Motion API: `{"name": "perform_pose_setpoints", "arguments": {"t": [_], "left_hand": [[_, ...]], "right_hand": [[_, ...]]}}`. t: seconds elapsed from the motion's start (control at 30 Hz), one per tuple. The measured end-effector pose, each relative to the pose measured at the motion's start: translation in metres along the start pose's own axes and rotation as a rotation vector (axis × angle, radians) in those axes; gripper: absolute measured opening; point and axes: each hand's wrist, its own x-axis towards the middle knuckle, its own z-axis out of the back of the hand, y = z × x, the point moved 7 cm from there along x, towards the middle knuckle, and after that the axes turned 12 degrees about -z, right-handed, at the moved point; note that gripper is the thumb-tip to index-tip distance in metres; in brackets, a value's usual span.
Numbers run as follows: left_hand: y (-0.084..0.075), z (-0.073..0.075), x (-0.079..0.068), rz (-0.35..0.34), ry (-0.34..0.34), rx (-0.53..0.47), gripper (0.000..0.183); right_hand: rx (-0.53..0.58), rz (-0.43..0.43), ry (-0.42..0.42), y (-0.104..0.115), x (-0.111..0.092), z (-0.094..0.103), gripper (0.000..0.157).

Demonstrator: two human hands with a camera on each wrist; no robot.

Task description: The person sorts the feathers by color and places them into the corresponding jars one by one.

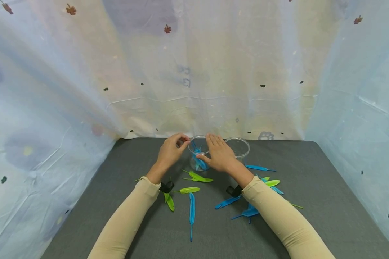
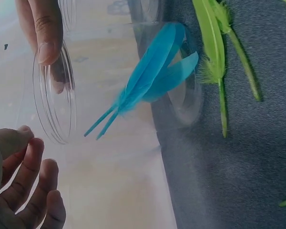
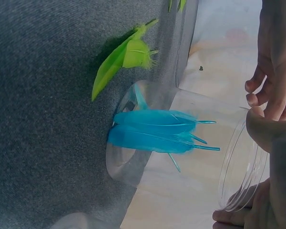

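Observation:
A clear plastic jar [image 1: 193, 165] stands at the table's back with several blue feathers [image 3: 152, 131] inside, their quills toward the mouth. My right hand [image 1: 219, 154] holds this jar at its rim, thumb on the near side and fingers farther back. At the rim's left side is my left hand [image 1: 171, 151], its fingers loosely bent and thumb close to the index finger. In the left wrist view nothing shows between the left fingertips [image 2: 35, 143]. Green feathers [image 1: 197, 176] lie on the table in front of the jar.
A second clear jar [image 1: 243, 155] stands just right of the first, partly behind my right hand. Loose blue feathers [image 1: 192, 210] and green feathers [image 1: 272, 183] are scattered over the grey table [image 1: 168, 233]. A patterned curtain [image 1: 214, 72] rises behind the table.

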Motion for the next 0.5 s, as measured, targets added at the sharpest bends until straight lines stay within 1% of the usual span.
{"name": "perform_pose_setpoints", "arguments": {"t": [0.1, 0.3, 0.5], "left_hand": [[-0.001, 0.001, -0.005, -0.006, 0.014, 0.005, 0.011], [-0.003, 0.005, -0.018, -0.046, 0.04, 0.002, 0.009], [0.0, 0.006, -0.035, -0.053, 0.11, 0.029, 0.008]], "right_hand": [[0.0, 0.008, -0.003, 0.001, 0.0, 0.001, 0.101], [0.004, 0.006, 0.002, 0.001, 0.0, 0.0, 0.101], [0.014, -0.001, 0.003, 0.0, 0.0, 0.0, 0.1]]}}
